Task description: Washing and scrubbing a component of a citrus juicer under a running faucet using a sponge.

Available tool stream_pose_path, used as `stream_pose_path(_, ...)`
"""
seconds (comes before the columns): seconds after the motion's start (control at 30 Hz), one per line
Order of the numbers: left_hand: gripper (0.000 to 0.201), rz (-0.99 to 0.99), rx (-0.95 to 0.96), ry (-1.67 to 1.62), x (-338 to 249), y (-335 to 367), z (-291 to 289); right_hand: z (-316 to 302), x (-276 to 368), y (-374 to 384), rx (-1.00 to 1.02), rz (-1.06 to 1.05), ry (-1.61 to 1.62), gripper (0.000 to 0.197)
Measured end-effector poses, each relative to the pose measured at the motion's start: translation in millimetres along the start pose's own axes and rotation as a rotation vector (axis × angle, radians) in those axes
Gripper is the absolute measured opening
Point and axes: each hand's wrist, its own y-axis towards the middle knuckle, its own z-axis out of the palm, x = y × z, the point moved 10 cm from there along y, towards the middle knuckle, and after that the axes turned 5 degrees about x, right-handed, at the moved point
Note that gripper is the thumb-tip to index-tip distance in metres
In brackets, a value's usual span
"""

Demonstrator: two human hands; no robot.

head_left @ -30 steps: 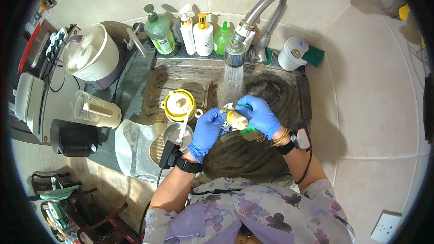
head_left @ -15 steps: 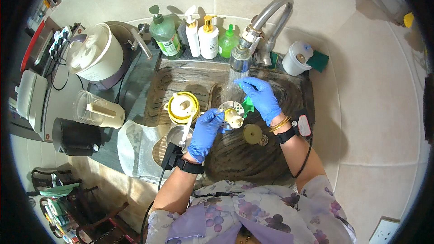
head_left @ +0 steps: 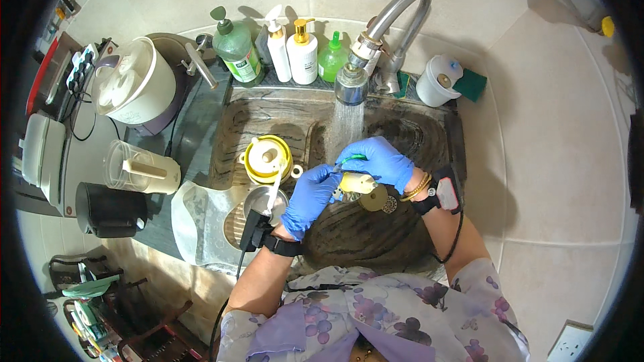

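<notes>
My left hand [head_left: 312,194], in a blue glove, grips a cream cylindrical part [head_left: 359,183] with a stepped end; some of it is hidden behind the fingers. My right hand [head_left: 382,163], also gloved, is closed beside it, pinching a green soft-looking piece [head_left: 353,157] against the part's upper side. Both hands are over the right sink basin [head_left: 349,238], just below the running water [head_left: 347,121] from the faucet [head_left: 352,85]. Beyond the part, a beige round disc [head_left: 373,200] with a centre hole and a small perforated disc [head_left: 389,204] lie in the basin.
A cream lidded pot with yellow rim [head_left: 268,159] and a metal bowl [head_left: 258,199] stand left of my hands. Behind the sink are pump bottles [head_left: 302,57] and a white canister [head_left: 437,84]. A transparent jug [head_left: 144,167] and dark container [head_left: 111,208] stand left.
My right hand has come down from the water stream to the cream part, bringing the green piece with it. The part has tilted and shifted slightly right and down.
</notes>
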Motion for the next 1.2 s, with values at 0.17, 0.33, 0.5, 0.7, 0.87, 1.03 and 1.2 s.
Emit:
stream_pose_path(0.17, 0.015, -0.007, -0.027, -0.032, 4.9, 0.9, -2.9, -34.8, -25.5, -10.6, -0.371, 0.095, -0.187, 0.014)
stream_pose_path(0.33, 0.016, -0.056, -0.181, -0.12, 9.5, 1.7, -23.5, -39.2, -21.8, -18.9, -0.32, 0.045, 0.13, 0.021)
stream_pose_path(0.5, 0.014, -0.026, -0.208, -0.196, 7.9, 8.6, -22.1, -26.6, -1.4, -25.1, -0.248, 0.11, 0.188, 0.026)
stream_pose_path(0.7, 0.014, 0.01, -0.254, -0.163, 9.7, 15.8, -29.7, -13.9, -0.9, -23.8, -0.093, 0.113, 0.18, 0.036)
stream_pose_path(0.87, 0.019, 0.011, -0.247, -0.165, 12.1, 13.4, -34.2, -15.6, 4.1, -18.2, -0.251, 0.094, -0.027, 0.027)
stream_pose_path(1.03, 0.032, 0.016, -0.278, -0.255, 11.9, 5.8, -36.6, -39.7, -45.7, -13.6, -0.483, 0.211, 0.137, 0.025)
stream_pose_path(1.2, 0.032, -0.007, -0.254, -0.244, 15.9, -5.5, -48.8, -48.5, -68.6, -12.4, -0.604, 0.295, 0.404, 0.03)
